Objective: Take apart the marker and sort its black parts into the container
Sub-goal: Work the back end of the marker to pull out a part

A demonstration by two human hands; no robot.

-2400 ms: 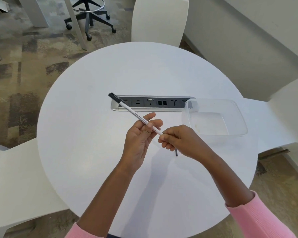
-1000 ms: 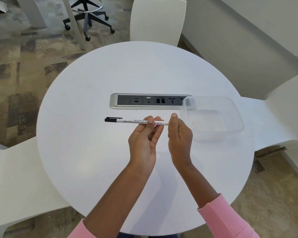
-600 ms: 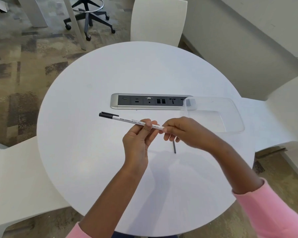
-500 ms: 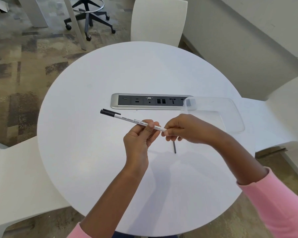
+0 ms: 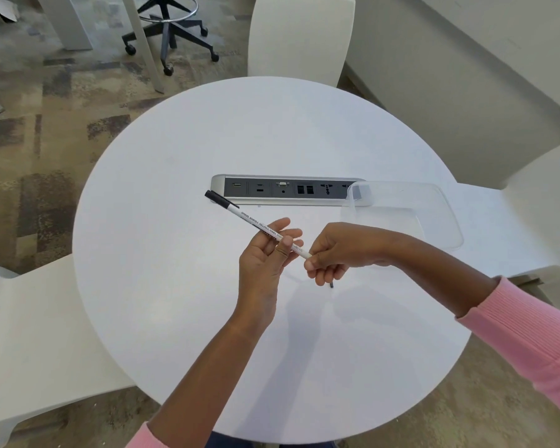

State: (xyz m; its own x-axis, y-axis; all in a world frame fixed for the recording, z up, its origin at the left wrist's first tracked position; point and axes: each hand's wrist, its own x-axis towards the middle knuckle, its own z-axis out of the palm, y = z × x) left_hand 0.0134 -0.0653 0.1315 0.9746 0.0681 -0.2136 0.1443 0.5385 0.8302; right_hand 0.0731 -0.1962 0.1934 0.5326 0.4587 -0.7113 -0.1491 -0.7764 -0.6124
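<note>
A white marker [image 5: 253, 220] with printed black text and a black cap [image 5: 216, 198] slants up to the left above the round white table [image 5: 175, 286]. My left hand [image 5: 265, 253] grips its barrel near the lower end. My right hand [image 5: 337, 250] pinches that lower right end, fingers curled. A thin black rod [image 5: 331, 285] pokes out below my right fingers; whether it is held or lies on the table I cannot tell. The clear plastic container [image 5: 446, 215] stands to the right, with nothing visible inside.
A silver power and data socket strip [image 5: 272, 190] is set into the table's middle, its right end under the container. White chairs stand at the far side [image 5: 301, 37], the left [image 5: 29, 334] and the right [image 5: 543, 205]. A black swivel chair base [image 5: 172, 30] is at the back.
The marker has tilted steeper, its capped end rising toward the socket strip. My right hand stays pinched on the lower end; less of the black rod shows beneath it.
</note>
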